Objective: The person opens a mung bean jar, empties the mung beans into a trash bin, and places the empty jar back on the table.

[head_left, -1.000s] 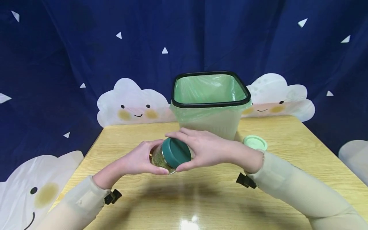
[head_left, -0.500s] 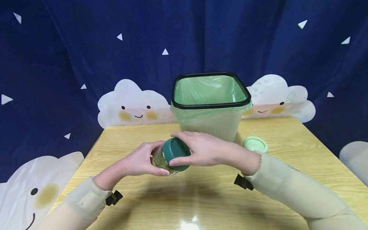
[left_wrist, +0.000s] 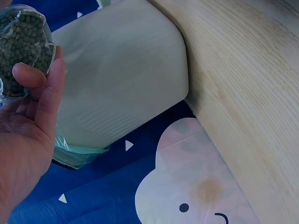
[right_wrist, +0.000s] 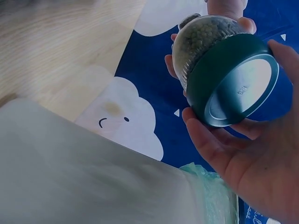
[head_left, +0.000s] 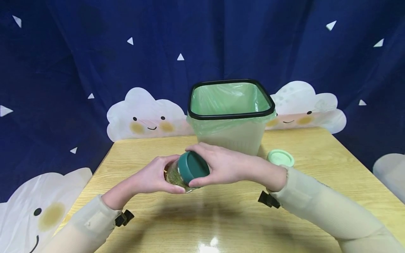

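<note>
A clear jar (head_left: 174,176) of small green beans is held tilted above the table, its dark green lid (head_left: 195,166) facing right. My left hand (head_left: 155,176) grips the jar's body from the left, fingers behind and thumb in front. On the other side my right hand (head_left: 221,165) grips the lid by its rim, thumb on the near edge. The right wrist view shows the lid (right_wrist: 233,81) on the jar, with the fingers of the right hand spread round it. In the left wrist view the beans (left_wrist: 25,46) appear through the clear wall.
Behind the hands stands a pale bin (head_left: 232,137) with a black rim (head_left: 234,115) and a green bag liner. To its right, a light green round lid or shallow dish (head_left: 280,158) lies on the wooden table (head_left: 152,225). A dark blue curtain (head_left: 158,42) hangs behind.
The right thumb shifts along the lid's near edge, and the right wrist turns slightly. The left hand and the jar stay nearly in place.
</note>
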Motion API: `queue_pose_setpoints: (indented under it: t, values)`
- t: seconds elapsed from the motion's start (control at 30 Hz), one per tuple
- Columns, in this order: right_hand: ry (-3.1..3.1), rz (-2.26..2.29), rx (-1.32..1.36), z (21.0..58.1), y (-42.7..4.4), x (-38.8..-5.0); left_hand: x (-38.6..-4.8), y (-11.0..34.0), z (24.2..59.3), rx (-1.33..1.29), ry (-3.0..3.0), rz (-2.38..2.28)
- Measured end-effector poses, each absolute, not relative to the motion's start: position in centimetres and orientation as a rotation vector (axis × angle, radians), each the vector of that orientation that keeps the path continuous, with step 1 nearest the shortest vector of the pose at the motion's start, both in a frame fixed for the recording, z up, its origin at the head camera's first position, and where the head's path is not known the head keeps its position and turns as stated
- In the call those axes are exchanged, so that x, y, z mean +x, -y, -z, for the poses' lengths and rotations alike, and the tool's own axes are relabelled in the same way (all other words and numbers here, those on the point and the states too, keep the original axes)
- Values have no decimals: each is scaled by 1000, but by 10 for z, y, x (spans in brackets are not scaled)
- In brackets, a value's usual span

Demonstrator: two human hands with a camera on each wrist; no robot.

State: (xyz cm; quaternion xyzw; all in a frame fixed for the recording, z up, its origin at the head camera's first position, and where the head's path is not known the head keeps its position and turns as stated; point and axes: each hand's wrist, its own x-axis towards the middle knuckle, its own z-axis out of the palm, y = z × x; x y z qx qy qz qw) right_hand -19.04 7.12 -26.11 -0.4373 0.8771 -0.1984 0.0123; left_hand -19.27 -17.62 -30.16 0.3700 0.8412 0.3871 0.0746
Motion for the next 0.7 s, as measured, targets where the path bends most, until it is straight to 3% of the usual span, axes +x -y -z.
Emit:
queue_pose_setpoints:
  t: [0.37,0.7]
  values:
    - [-2798,483,-1494,261,-75,-191,-195,175,303,1121,-2524,-1153]
    - [-2843,544,-1187,256,-69,-188,-194,174,298,1130,-2540,-1145]
